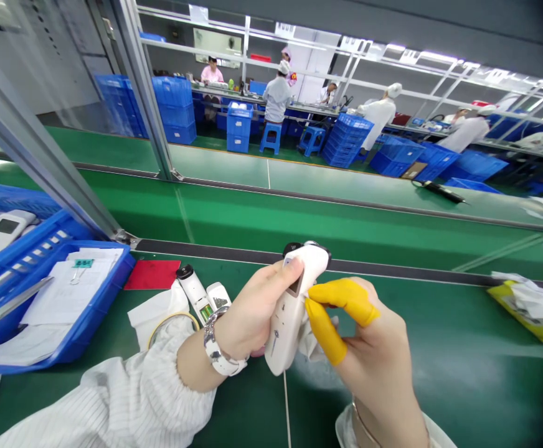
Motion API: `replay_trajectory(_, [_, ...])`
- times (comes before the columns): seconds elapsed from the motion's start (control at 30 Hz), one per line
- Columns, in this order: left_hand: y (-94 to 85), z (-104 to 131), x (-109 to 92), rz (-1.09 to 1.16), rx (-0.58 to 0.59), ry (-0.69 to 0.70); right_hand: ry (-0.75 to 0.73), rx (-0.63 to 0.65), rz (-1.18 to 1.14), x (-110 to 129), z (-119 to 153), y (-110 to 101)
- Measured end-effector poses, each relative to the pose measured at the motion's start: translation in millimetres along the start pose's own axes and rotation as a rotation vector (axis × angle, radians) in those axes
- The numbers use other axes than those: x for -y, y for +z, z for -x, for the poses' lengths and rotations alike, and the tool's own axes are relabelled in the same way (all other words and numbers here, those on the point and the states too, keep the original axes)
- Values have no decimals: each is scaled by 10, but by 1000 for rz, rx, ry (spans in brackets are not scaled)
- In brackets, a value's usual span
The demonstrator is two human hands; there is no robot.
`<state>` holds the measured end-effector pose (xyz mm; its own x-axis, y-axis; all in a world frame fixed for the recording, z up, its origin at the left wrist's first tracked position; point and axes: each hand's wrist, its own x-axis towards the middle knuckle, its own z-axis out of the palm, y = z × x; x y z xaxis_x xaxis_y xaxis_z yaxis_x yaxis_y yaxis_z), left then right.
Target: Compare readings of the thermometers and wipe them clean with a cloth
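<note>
My left hand (257,298) is closed around a white handheld device (283,330), which looks like an infrared thermometer. It is held tilted above the bench, with its dark-tipped head upward and my thumb beside its small screen. Yellow finger cots cover the thumb and forefinger of my right hand (369,336). Those two fingertips are pinched together at the device's right edge; whatever is between them is too small to make out. A crumpled whitish cloth or tissue (316,342) shows behind the device, partly hidden. Left of my wrist lies another white device (194,289) with green batteries showing in its open compartment.
Blue baskets (113,292) at left contain papers, scissors (14,305) and more white devices (5,230). A red card (152,275) and a tape roll (171,323) lie nearby. At right is a yellow box (528,314) with white tissue. A metal frame post (145,87) rises at left; people work beyond.
</note>
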<state>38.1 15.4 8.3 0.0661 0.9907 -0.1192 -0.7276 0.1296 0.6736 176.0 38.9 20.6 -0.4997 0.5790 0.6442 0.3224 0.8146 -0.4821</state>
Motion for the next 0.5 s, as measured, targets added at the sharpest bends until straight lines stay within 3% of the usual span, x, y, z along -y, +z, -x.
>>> replay_trajectory(0.13, [19,18,7,-20,8,-12,25,-19,29,-16,-5,-26])
replay_trajectory(0.33, [15,14,14,-38,-24,-13,-2,118,19,-15,-23,-89])
replay_trajectory(0.5, [4,-5,51,-41,-7,-15,-15,-49,80,-47,-37,-54])
